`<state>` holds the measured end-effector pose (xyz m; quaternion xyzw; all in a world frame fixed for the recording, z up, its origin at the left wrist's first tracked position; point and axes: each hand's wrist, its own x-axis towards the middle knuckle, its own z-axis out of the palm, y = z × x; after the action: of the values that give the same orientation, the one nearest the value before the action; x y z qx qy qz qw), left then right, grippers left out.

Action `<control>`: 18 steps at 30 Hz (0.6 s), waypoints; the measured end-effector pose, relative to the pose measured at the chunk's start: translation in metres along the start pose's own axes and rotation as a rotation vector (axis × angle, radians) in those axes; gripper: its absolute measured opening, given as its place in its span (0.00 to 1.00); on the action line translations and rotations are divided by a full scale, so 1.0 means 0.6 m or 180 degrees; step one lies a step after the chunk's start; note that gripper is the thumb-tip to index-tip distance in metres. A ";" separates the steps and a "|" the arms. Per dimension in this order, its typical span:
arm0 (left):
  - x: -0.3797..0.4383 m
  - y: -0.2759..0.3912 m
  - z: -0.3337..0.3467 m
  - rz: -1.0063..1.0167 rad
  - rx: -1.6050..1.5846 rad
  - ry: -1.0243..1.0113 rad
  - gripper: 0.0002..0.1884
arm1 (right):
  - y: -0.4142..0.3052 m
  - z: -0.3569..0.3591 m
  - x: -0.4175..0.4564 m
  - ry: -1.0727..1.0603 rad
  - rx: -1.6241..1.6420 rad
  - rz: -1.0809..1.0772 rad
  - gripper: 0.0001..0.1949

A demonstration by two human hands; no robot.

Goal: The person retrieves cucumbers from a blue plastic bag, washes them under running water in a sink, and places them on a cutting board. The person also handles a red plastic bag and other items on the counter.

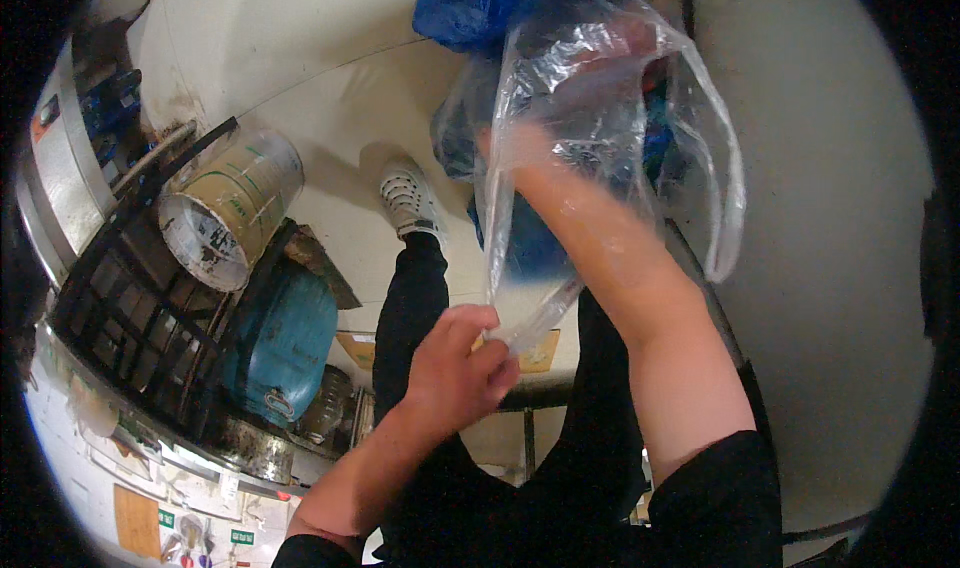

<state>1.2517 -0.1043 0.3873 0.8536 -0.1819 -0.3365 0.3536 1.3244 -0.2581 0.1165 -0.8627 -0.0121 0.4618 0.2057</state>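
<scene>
A clear plastic bag (600,110) with long loop handles spreads out in front of me. My left hand (465,358) pinches one handle at its lower end. My right hand (521,144) reaches behind or inside the clear film, blurred by motion; its fingers are mostly hidden, and I cannot tell whether they hold anything. Reddish material shows dimly through the upper part of the bag. Beyond it sits a blue plastic bag (465,9), and more blue plastic (529,242) hangs below my right wrist.
A grey tabletop (832,268) runs along my right. To my left, a dirty tan bucket (247,193) lies tilted on a black metal rack (142,313), beside a teal plastic container (289,335). My shoe (405,193) stands on the pale floor (315,118).
</scene>
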 end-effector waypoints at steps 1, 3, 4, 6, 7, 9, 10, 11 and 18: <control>-0.001 -0.004 0.000 -0.0069 0.0131 -0.0149 0.08 | -0.002 -0.006 -0.005 0.0115 -0.0366 -0.0114 0.16; -0.003 -0.016 -0.001 -0.0010 0.0820 -0.0354 0.06 | -0.002 -0.019 -0.022 0.0077 -0.0554 -0.0236 0.15; -0.003 -0.024 -0.001 -0.0118 0.0793 -0.0342 0.06 | 0.003 -0.030 -0.032 -0.0014 -0.0667 -0.0174 0.14; -0.006 -0.044 -0.005 -0.0320 0.0746 -0.0296 0.06 | 0.018 -0.055 -0.079 0.0056 -0.0934 -0.0496 0.12; -0.005 -0.055 -0.003 -0.0401 0.0838 -0.0381 0.06 | 0.024 -0.070 -0.107 0.0029 -0.1094 -0.0595 0.12; -0.008 -0.076 0.000 -0.0613 0.1029 -0.0561 0.07 | 0.028 -0.107 -0.149 -0.0187 -0.1065 -0.0780 0.12; -0.010 -0.085 0.002 -0.0572 0.1132 -0.0534 0.07 | 0.031 -0.129 -0.166 -0.0269 -0.1061 -0.0883 0.12; -0.010 -0.094 0.006 -0.0562 0.1217 -0.0521 0.07 | 0.031 -0.145 -0.180 -0.0172 -0.1134 -0.0958 0.11; -0.005 -0.124 0.013 -0.0601 0.1537 -0.0443 0.08 | -0.001 -0.200 -0.232 0.0168 -0.0968 -0.0855 0.08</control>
<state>1.2496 -0.0551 0.3306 0.9012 -0.2003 -0.3727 0.0934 1.3410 -0.3286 0.2858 -0.8863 -0.1913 0.4002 0.1330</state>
